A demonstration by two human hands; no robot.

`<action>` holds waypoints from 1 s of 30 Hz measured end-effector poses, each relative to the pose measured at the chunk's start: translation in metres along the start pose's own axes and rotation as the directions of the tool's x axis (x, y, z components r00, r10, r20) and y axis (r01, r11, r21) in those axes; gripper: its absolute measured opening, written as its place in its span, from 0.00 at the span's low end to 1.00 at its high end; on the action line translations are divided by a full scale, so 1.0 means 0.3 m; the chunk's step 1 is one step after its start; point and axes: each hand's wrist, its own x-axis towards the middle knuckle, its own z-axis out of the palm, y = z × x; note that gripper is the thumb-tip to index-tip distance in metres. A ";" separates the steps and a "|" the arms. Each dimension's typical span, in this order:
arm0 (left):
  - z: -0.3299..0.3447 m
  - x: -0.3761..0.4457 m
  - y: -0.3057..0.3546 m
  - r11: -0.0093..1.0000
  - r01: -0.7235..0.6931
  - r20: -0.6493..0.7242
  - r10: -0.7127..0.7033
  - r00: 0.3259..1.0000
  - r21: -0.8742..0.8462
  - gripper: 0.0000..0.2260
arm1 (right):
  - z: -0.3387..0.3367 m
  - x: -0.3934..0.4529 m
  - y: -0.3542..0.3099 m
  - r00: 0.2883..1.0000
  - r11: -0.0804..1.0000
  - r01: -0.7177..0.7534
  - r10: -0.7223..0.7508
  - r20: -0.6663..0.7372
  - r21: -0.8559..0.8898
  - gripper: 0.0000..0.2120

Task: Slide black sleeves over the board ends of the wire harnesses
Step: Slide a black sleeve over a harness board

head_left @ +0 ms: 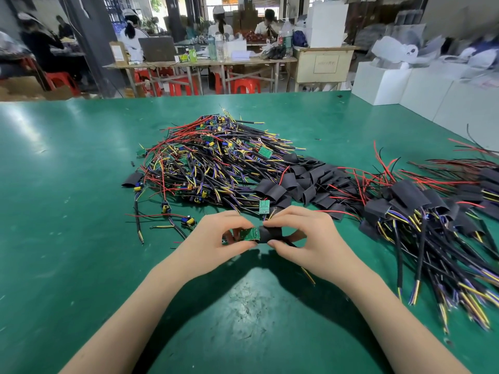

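Nothing here reads clearly; the cream cabinet (pixel 324 66) beyond the far edge of the green table (pixel 81 184) carries a framed label with faint characters, too blurred to make out; the circuit boards' markings are too small.

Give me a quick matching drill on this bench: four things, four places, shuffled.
Things:
1. green board
2. loose black sleeves
3. unsleeved harness heap
4. sleeved harnesses

Places:
A. table centre, far side
B. pinched by left hand
C. far right of table
D. between the two piles

Pairs: 1-B, 2-D, 3-A, 4-C
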 end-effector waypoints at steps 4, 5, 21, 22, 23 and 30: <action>-0.002 0.001 0.003 0.997 -0.044 -0.014 0.045 0.999 0.069 0.08 | 0.007 0.000 0.001 0.998 0.997 -0.061 0.062 -0.016 0.052 0.12; -0.001 0.001 0.004 0.996 -0.048 -0.014 0.050 0.999 0.080 0.08 | 0.007 0.001 0.001 0.997 0.996 -0.068 0.069 -0.014 0.059 0.12; 0.010 -0.001 0.009 1.000 0.025 0.052 -0.025 0.998 0.000 0.09 | 0.020 0.003 -0.001 0.998 0.998 0.059 -0.059 -0.011 0.010 0.14; 0.008 -0.001 0.008 1.000 0.031 0.049 -0.031 0.998 0.005 0.09 | 0.020 0.001 -0.001 0.998 0.998 0.056 -0.056 -0.004 -0.001 0.14; 0.007 0.001 0.007 0.999 0.037 0.046 -0.037 0.998 -0.001 0.09 | 0.020 0.001 -0.001 0.999 0.999 0.047 -0.047 0.000 -0.011 0.14; -0.004 0.003 0.005 0.951 0.183 0.068 -0.172 0.983 -0.249 0.14 | 0.002 -0.001 0.002 1.000 0.998 -0.003 0.002 -0.024 -0.066 0.13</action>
